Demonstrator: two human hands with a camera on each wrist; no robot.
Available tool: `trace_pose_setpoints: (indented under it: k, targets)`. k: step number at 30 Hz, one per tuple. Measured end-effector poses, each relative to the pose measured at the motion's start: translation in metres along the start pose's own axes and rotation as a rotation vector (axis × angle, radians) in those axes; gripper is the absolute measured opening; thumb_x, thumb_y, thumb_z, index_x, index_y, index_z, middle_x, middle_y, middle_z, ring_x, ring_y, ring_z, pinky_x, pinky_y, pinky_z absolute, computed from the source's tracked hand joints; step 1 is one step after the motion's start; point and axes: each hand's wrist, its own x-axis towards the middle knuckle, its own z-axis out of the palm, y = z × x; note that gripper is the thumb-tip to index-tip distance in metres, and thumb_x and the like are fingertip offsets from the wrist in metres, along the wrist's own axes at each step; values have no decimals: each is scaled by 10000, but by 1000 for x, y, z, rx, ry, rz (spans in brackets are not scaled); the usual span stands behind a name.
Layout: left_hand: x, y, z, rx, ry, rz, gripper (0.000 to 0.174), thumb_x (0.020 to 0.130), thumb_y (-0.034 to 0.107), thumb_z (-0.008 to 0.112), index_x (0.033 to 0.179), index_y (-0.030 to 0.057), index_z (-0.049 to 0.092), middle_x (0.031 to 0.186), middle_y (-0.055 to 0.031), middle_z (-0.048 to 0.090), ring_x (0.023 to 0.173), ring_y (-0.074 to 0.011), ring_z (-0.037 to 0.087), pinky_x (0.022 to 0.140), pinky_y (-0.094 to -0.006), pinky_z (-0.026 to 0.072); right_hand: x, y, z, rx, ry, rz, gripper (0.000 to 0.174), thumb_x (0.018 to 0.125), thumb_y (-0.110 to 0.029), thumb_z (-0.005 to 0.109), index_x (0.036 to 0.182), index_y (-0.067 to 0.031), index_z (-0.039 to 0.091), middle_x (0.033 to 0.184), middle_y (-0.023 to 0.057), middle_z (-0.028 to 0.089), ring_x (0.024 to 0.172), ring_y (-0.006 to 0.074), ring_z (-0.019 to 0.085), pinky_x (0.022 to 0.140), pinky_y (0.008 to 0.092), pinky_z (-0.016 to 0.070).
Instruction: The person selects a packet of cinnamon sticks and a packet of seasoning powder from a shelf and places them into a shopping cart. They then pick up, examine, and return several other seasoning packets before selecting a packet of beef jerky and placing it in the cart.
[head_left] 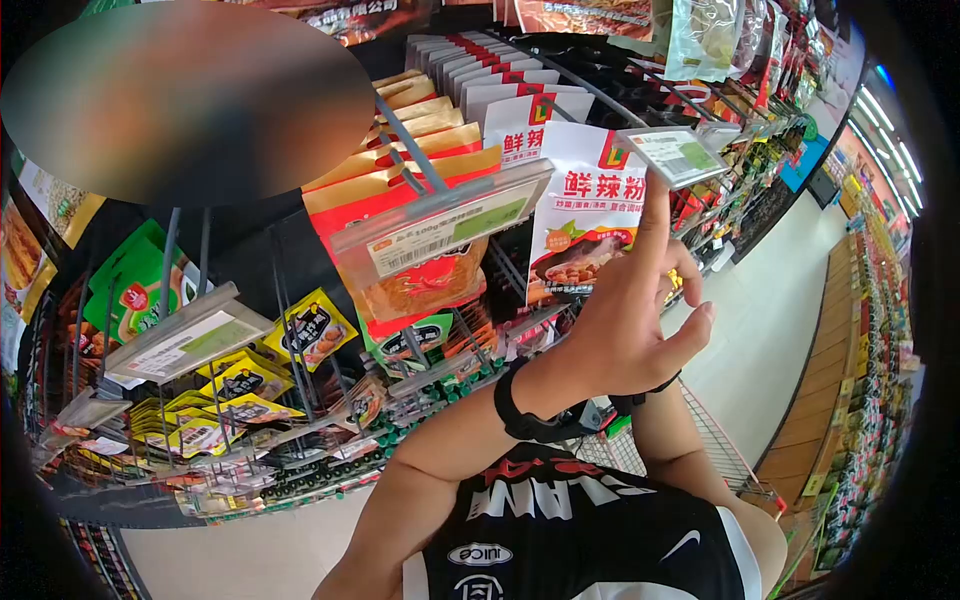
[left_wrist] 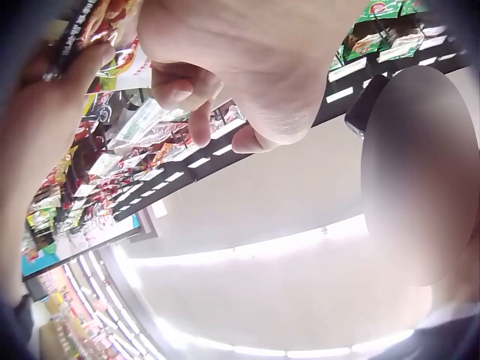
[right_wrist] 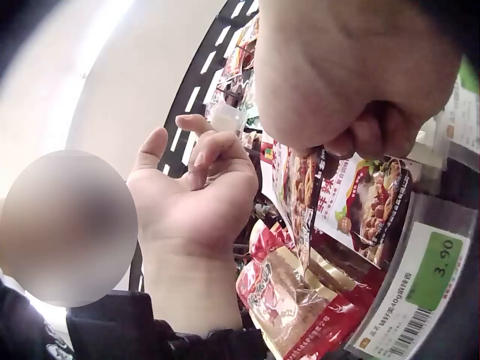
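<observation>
Two hands: both working at a store rack point(head_left: 290, 235), close together, left crossing in front of right in the head view.
Left hand point(head_left: 630, 320): thumb out, fingers loosely bending, gripping nothing visible; black wristband point(head_left: 510, 410) circling its wrist.
Right hand point(right_wrist: 337, 82): mostly hiding behind the left; fingers curling at the white pouch, appearing to be pinching its edge.
White pouch point(head_left: 580, 215): standing roughly upright at the front of a row of similar pouches point(head_left: 520, 110), red print facing out, just beside a small price tag point(head_left: 678, 155).
Rack surface: dark backing, metal hooks sticking out, clear label holders tilting at the tips; one label point(right_wrist: 427, 277) reading 3.90.
Neighbors: red pouches point(head_left: 430, 290) hanging left of the white one; yellow packets point(head_left: 245, 380) bunching lower left.
Floor: pale aisle point(head_left: 745, 290) running off to the right; mesh cart point(head_left: 720, 450) sitting near the person.
Far side: stocked shelving point(head_left: 870, 400) lining the aisle above a wood-toned face.
Ceiling: pale, light strips point(left_wrist: 292, 351) glowing across it.
</observation>
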Motion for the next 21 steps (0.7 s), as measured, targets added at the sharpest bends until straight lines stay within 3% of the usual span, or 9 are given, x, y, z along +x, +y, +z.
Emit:
trace_pose_setpoints:
  k: [5, 6, 14, 17, 18, 21]
  targets:
    - [-4, -7, 5, -11, -12, -14, 1107, 867, 138, 668, 1560, -54, -174, 820, -104, 621, 654, -99, 549, 610, -222, 420, 12, -4, 9, 21, 77, 13, 250, 985, -89, 574, 1222, -11, 579, 948, 78, 715, 826, 142, 678, 713, 268, 535]
    - [-4, -9, 8, -41, 0, 18, 1104, 868, 147, 661, 1562, -52, -174, 815, -111, 615, 726, -150, 599, 668, -258, 451, 14, -4, 11, 28, 92, 18, 259, 984, -88, 577, 1231, -11, 574, 949, 79, 715, 827, 143, 679, 714, 268, 536]
    - [-6, -11, 10, 122, -63, 4, 1114, 841, 143, 663, 1578, -32, -154, 915, -154, 636, 777, -209, 607, 860, -350, 454, 39, -13, 24, 84, 222, 60, 338, 976, -72, 600, 1303, -13, 533, 958, 92, 717, 839, 151, 687, 725, 270, 541]
    - [-14, -6, 17, 193, -71, -11, 1043, 844, 175, 659, 1608, 5, -30, 962, -163, 650, 889, -265, 612, 1007, -520, 263, 40, -17, 25, 80, 252, 83, 371, 973, -66, 609, 1330, -14, 518, 962, 96, 718, 843, 154, 690, 730, 271, 543]
    - [-21, -8, 19, 278, -73, 42, 1012, 843, 208, 652, 1618, 32, 24, 921, -143, 652, 962, -321, 608, 1054, -639, 105, 39, -17, 24, 71, 266, 92, 383, 972, -64, 612, 1339, -14, 513, 963, 98, 718, 845, 155, 691, 731, 271, 544]
    - [-44, 0, 13, 321, -246, -12, 872, 861, 193, 653, 1612, 94, 222, 926, -119, 697, 931, -324, 669, 1040, -599, 330, 29, -9, 17, -33, 276, 5, 417, 970, -58, 621, 1366, -15, 498, 967, 102, 719, 849, 158, 694, 735, 272, 546]
